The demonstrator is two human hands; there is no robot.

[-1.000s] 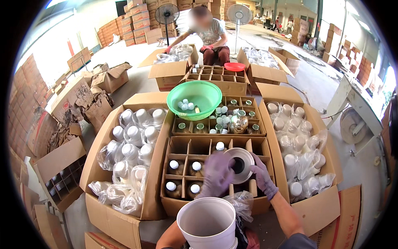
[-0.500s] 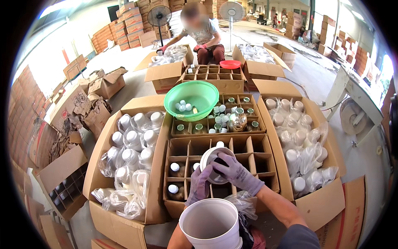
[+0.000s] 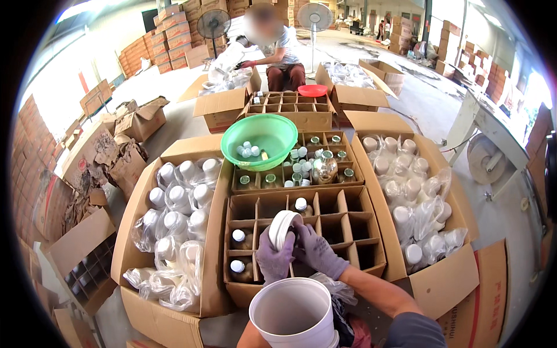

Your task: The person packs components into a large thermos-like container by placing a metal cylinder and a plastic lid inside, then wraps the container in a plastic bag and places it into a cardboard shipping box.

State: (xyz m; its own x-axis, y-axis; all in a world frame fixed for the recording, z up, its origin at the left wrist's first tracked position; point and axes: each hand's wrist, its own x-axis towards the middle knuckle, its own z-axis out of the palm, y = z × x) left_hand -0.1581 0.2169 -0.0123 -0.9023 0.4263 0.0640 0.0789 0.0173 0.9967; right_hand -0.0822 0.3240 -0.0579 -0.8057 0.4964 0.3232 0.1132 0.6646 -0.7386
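Between left grip [image 3: 274,256] and right grip [image 3: 322,256], ribbed container [image 3: 281,231]

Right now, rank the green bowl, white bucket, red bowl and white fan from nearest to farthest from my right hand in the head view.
From the right hand:
1. White bucket, on the body side.
2. Green bowl, ahead and left.
3. Red bowl, ahead, past the green bowl.
4. White fan, in the background, past the red bowl.

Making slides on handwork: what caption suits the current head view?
Gloved left hand grips a round white container, right hand close beside it, above a divided carton with white-capped bottles.
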